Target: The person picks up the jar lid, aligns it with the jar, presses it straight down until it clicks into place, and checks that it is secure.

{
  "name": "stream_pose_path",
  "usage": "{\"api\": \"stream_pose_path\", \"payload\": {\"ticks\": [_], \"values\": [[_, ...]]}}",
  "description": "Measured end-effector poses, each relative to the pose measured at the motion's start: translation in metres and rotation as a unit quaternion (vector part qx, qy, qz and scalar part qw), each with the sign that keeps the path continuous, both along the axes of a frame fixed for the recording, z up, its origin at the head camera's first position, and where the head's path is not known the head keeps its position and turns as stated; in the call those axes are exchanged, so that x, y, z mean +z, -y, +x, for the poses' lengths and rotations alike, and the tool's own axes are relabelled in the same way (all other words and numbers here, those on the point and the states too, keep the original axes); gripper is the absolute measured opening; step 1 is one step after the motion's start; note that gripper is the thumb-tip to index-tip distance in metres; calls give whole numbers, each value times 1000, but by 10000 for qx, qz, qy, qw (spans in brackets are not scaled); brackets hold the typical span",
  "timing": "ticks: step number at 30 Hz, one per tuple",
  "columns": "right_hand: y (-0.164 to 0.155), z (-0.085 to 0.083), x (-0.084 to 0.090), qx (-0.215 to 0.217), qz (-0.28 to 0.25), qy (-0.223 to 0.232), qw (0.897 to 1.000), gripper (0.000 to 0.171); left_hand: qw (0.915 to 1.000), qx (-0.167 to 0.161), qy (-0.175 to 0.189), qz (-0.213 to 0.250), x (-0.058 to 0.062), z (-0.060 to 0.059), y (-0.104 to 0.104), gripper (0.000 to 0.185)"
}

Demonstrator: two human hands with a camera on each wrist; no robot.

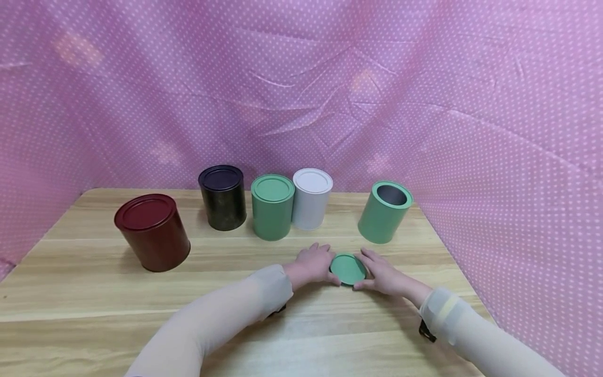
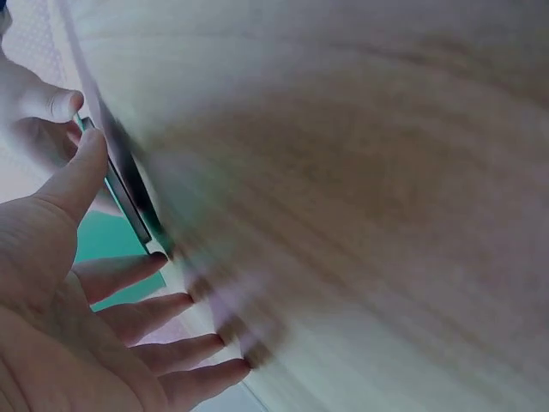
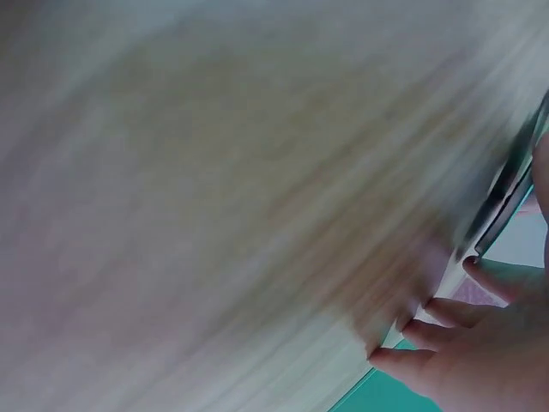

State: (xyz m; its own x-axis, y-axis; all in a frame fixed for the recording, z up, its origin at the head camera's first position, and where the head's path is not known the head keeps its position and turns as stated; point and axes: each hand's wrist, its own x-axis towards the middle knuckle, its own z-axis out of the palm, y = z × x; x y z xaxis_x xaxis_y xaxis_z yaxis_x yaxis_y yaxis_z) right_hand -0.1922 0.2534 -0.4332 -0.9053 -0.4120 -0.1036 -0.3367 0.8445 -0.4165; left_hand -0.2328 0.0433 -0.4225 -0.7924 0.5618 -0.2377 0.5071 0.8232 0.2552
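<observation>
A round green lid (image 1: 348, 269) lies level between my two hands, close over the wooden table. On its left side, my left hand (image 1: 313, 263) holds the rim, thumb toward me and fingers spread at the far side. My right hand (image 1: 382, 272) grips the opposite side in the same way. The left wrist view shows the lid's thin dark edge (image 2: 129, 197) between thumb and index fingertip, with the other fingertips low by the tabletop. That edge (image 3: 506, 210) also shows beside the right index finger in the right wrist view. Behind the right hand stands an uncovered green can (image 1: 380, 222), dark inside.
Lidded cans stand along the back of the wooden table (image 1: 226, 293): a black can (image 1: 223, 207), a green can (image 1: 272, 217) and a white can (image 1: 312, 209). A larger dark red can (image 1: 157, 241) stands at the left. Pink dotted cloth (image 1: 301, 78) hangs behind and beside the table.
</observation>
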Motion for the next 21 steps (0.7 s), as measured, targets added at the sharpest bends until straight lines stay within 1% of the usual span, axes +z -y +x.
{"api": "stream_pose_path", "payload": {"ticks": [5, 8, 13, 15, 18, 21], "values": [[-2, -2, 0, -128, -268, 229, 9993, 85, 10000, 12, 50, 38, 0, -5, 1, 77], [-4, -5, 0, -118, -430, 258, 9987, 83, 9998, -24, 48, 200, -1, -8, 1, 73], [-8, -7, 1, -107, -931, 333, 9950, 78, 9959, -235, 230, 844, 0, -17, 4, 44], [-9, -8, 1, -128, -1082, 367, 9934, 76, 9931, -311, 321, 1086, 0, -19, 5, 36], [-9, -8, 3, -182, -1150, 374, 9925, 76, 9898, -349, 389, 1329, 1, -21, 7, 38], [-9, -9, 4, -254, -1232, 365, 9914, 76, 9876, -248, 445, 1484, 3, -22, 8, 56]]}}
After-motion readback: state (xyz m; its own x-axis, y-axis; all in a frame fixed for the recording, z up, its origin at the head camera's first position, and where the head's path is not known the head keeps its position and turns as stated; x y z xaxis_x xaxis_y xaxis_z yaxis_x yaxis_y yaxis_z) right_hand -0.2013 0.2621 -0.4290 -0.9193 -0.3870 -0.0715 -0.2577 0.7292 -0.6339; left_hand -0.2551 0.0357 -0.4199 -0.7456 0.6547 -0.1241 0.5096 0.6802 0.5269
